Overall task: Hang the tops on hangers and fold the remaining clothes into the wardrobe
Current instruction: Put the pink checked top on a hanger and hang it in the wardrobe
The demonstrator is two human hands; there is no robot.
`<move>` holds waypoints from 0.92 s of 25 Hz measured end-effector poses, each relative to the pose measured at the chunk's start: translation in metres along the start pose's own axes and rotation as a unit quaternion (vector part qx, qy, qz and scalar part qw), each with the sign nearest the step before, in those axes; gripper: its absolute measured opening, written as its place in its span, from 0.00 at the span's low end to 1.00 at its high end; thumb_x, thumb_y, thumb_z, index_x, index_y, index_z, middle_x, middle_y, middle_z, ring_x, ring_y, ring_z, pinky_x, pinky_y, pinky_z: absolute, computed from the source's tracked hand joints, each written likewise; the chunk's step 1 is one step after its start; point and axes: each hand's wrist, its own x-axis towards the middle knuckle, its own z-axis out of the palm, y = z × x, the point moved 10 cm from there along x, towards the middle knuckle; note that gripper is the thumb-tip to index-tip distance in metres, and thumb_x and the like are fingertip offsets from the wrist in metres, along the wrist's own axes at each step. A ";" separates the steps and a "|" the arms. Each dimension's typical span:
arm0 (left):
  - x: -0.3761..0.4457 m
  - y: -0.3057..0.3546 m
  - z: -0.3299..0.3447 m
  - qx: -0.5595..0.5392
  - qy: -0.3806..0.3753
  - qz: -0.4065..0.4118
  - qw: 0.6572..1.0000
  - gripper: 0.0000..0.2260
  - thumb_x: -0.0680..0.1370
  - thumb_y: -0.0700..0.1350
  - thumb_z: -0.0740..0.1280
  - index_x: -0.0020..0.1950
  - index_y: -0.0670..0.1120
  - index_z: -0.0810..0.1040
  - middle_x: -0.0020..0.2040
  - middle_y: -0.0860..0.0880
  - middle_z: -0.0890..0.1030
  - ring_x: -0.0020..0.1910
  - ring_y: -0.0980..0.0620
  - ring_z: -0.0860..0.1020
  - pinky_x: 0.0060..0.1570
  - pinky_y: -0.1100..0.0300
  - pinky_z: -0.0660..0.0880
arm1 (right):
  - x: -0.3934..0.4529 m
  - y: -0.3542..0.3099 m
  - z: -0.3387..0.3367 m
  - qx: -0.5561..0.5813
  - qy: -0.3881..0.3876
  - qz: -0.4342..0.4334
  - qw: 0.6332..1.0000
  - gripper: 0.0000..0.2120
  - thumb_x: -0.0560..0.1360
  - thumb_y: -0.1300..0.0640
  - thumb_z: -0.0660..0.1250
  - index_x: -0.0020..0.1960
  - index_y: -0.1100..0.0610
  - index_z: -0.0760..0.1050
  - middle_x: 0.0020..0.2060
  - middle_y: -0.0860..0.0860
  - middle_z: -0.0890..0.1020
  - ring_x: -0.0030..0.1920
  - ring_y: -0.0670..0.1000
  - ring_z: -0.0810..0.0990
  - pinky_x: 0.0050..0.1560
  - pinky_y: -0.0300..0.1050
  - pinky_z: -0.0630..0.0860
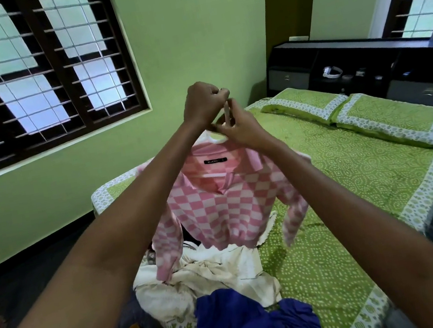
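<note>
- Hanging in mid-air above the near end of the bed (356, 174), a pink-and-white checked top (225, 205) sits on a white hanger (212, 138), both sleeves drooping loose.
- Its knit looks soft and ribbed at the hem; a plain pink collar opens in a V, with a small black label inside the neck.
- Curled tight, the left hand (203, 102) grips the hanger's hook from above.
- Just below it, the right hand (237, 126) pinches the hook's stem, fingers bent round it, and touches the left hand.
- Under the top lies a rumpled cream garment (215, 277) with a nubby weave, and nearer still a smooth blue garment (252, 325), bunched.
- Green dotted cotton with a white patterned border covers the bed; 2 matching flat pillows (359, 112) lie at the far right.
</note>
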 end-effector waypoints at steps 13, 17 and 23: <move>-0.119 -0.101 -0.010 0.280 -0.113 -0.113 0.947 0.19 0.73 0.61 0.67 0.46 0.43 0.76 0.42 0.46 0.78 0.43 0.45 0.77 0.38 0.58 0.66 | 0.012 0.064 -0.008 0.365 0.118 0.228 0.895 0.24 0.71 0.60 0.59 0.19 0.49 0.57 0.15 0.45 0.55 0.17 0.45 0.50 0.21 0.32 0.46; -0.126 -0.101 0.008 0.223 -0.119 -0.071 0.965 0.07 0.73 0.45 0.68 0.43 0.41 0.75 0.43 0.41 0.80 0.44 0.42 0.78 0.36 0.58 0.64 | 0.009 0.065 0.005 0.383 0.099 0.234 0.888 0.27 0.73 0.47 0.64 0.21 0.50 0.55 0.16 0.45 0.55 0.18 0.46 0.51 0.22 0.35 0.47; -0.111 -0.071 0.008 0.056 -0.061 0.047 0.995 0.12 0.68 0.34 0.69 0.32 0.43 0.66 0.29 0.46 0.68 0.30 0.49 0.66 0.31 0.57 0.62 | 0.002 0.062 0.000 0.378 0.150 0.212 0.889 0.26 0.73 0.50 0.69 0.25 0.50 0.56 0.17 0.45 0.57 0.18 0.45 0.52 0.24 0.37 0.48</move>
